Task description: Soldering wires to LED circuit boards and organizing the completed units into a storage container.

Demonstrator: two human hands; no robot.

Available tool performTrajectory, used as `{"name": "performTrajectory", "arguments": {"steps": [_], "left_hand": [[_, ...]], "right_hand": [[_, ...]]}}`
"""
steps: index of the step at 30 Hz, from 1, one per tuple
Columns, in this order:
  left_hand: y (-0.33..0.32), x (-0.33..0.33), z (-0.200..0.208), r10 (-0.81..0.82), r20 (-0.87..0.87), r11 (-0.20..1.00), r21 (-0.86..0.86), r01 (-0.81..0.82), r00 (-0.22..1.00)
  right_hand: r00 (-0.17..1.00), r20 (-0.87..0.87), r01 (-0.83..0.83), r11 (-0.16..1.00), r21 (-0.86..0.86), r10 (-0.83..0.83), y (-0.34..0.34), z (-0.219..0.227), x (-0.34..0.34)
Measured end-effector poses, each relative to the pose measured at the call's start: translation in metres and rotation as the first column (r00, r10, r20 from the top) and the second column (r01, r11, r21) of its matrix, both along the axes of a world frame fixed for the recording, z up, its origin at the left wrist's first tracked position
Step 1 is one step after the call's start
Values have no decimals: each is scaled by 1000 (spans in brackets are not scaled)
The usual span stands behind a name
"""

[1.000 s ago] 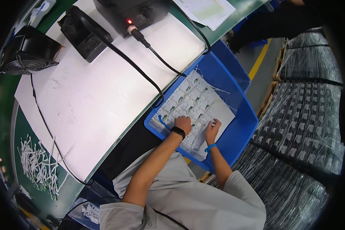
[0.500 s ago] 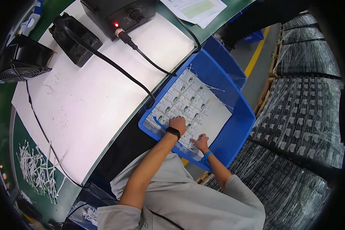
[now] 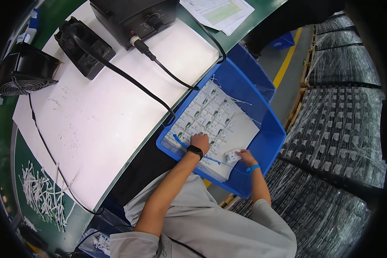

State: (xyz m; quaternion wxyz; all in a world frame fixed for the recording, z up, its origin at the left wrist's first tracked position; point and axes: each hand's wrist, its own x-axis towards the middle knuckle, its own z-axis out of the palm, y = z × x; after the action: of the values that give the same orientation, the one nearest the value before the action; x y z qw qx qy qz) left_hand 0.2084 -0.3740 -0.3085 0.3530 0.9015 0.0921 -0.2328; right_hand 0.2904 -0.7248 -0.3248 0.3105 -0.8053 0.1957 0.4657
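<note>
In the blue bin [image 3: 268,148], rows of white plastic parts with green bits [image 3: 202,112] lie on a white sheet [image 3: 241,131]. My left hand [image 3: 200,142], a black band on its wrist, rests at the near end of these rows. Its fingers curl downward; what they grip is hidden. Over to the right, my right hand [image 3: 246,157] pinches a small white plastic piece [image 3: 232,156] above the sheet. This wrist wears a blue strap [image 3: 253,168]. A blue coiled cord [image 3: 210,159] stretches across the bin's near side.
Left of the bin stands a green bench with a white mat [image 3: 103,116], a black control box [image 3: 135,19], a black tool stand [image 3: 86,51] and a small fan [image 3: 28,71]. White cable pieces [image 3: 41,193] are heaped on it. Film-wrapped pallet stacks [image 3: 335,124] stand to the right.
My right hand has moved right, away from the rows, and now has a white piece in its fingers. My left hand has barely shifted. The control box's red light has gone dark.
</note>
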Motion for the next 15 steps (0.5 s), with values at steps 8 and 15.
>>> {"name": "performTrajectory", "arguments": {"steps": [8, 15], "left_hand": [[5, -2, 0, 8, -19, 999, 32, -7, 1000], [1, 2, 3, -32, -37, 999, 17, 33, 999]], "right_hand": [[752, 353, 504, 831, 237, -557, -12, -28, 79], [574, 170, 506, 510, 695, -801, -10, -72, 111]]}}
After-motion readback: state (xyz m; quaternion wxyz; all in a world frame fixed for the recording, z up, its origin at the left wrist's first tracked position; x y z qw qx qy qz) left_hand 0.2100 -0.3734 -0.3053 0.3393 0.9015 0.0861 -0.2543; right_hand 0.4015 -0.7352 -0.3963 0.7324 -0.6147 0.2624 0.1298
